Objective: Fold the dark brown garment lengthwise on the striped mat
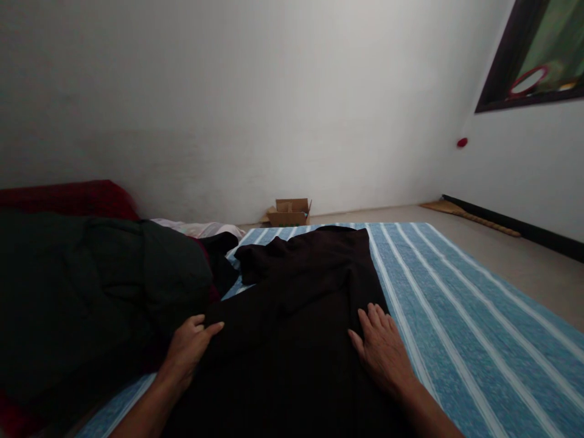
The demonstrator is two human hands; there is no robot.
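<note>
Support: blue-and-white striped woven sheet (456,304), spread flat, running off towards the wall.

Specimen: black-brown cloth garment (292,328), laid lengthwise on the sheet, directly in front of the wearer; near end runs out of frame. Mostly flat, with shallow creases across the far half. Fibre not identifiable; surface dull. Judged light, soft and limp, not fragile, unlikely to slip from the fingers. Should drape and crease readily; a one-point lift would probably let it sag, so two spaced holds look better.

Adjacent: dark green cloth heap (114,274), left of the garment and close to it; a careless pull on that side might catch it.

Hands: right hand (383,347) open, palm down, fingers spread on the garment by its right edge. Left hand (187,347) at the opposite edge, thumb extended over the cloth, fingers partly curled; cannot tell whether fabric is pinched.

Smallest features: bunched flap at the far left, poor hold; straighter far-right corner and long side edges, judged best holds.
</note>
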